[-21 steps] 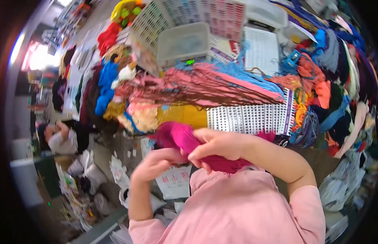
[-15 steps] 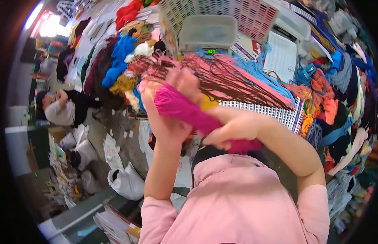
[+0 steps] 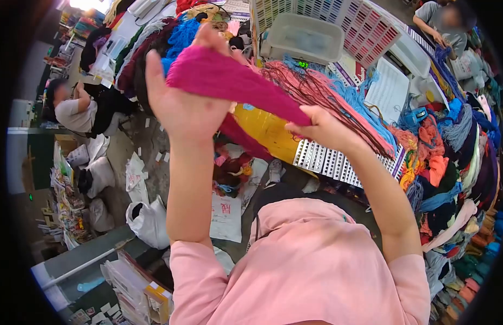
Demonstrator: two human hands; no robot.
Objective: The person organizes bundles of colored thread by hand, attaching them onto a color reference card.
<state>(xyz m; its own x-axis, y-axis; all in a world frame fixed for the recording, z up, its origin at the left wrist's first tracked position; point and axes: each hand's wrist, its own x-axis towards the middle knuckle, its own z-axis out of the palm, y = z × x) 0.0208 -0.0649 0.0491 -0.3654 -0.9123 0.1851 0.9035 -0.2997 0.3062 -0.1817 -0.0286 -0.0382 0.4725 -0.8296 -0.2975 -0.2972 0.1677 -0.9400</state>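
A magenta yarn skein (image 3: 229, 76) is stretched between my two hands. My left hand (image 3: 183, 111) is raised with thumb and fingers spread. The yarn passes across it between thumb and fingers, hiding part of the fingers. On the other end, my right hand (image 3: 319, 127) is closed, pinching the narrowed yarn. A darker magenta length (image 3: 245, 138) hangs behind my left wrist; where it joins the skein is hidden. Beyond my hands lie pink and brown yarn strands (image 3: 327, 97) and light blue yarn (image 3: 373, 122) on the table.
A clear plastic tub (image 3: 305, 38) stands by a white perforated basket (image 3: 365, 27), near a green digital display (image 3: 303, 64). Yarn heaps (image 3: 435, 157) cover the right side. White sacks (image 3: 151, 222) stand on the floor. A person (image 3: 75, 108) sits at left, another (image 3: 441, 27) at upper right.
My hands have spread apart, drawing the bunched skein out wide. My left hand has moved left and its fingers have opened. My right hand has risen to the skein's end.
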